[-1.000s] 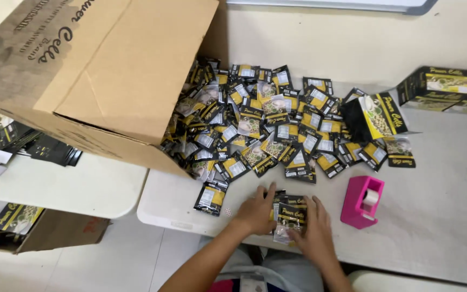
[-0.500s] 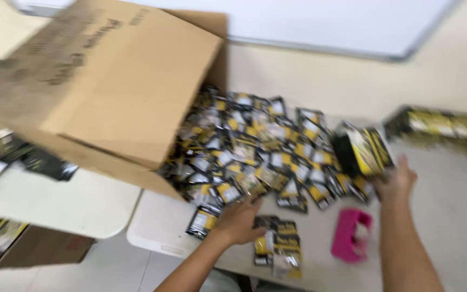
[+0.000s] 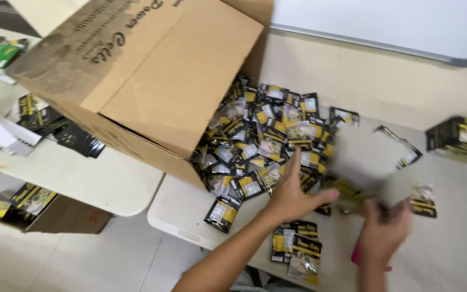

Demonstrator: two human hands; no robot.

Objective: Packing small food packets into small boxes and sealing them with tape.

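Reaching forward over the grey table [image 3: 190, 211], the left hand [image 3: 290, 194] is laid flat on the near edge of a heap of small black-and-yellow foil sachets [image 3: 268, 138]. Its fingers are stretched out and slightly spread, the index finger pointed up into the heap and the thumb held out to the right; nothing is pinched between them. The heap is spilled from the mouth of a large brown cardboard carton [image 3: 141, 75], which is tipped on its side across the gap between the grey table and a white table [image 3: 82, 173] to the left.

The right hand [image 3: 385, 230] is seen just right of the left hand, badly blurred. A flat, blurred carton shape [image 3: 366, 159] is seen directly above it; whether it is gripped cannot be told, and neither can the state of the fingers. A bit of pink [image 3: 357, 253] is glimpsed at the wrist.

Near the left forearm, a small stack of the same sachets [image 3: 298, 251] is laid at the table's front edge, apart from the heap. A single sachet [image 3: 221, 212] is set just left of the forearm. At the far right, a black-and-yellow printed box [image 3: 460, 139] is stood on the table. On the white table, flattened dark packets [image 3: 66, 132] are scattered.
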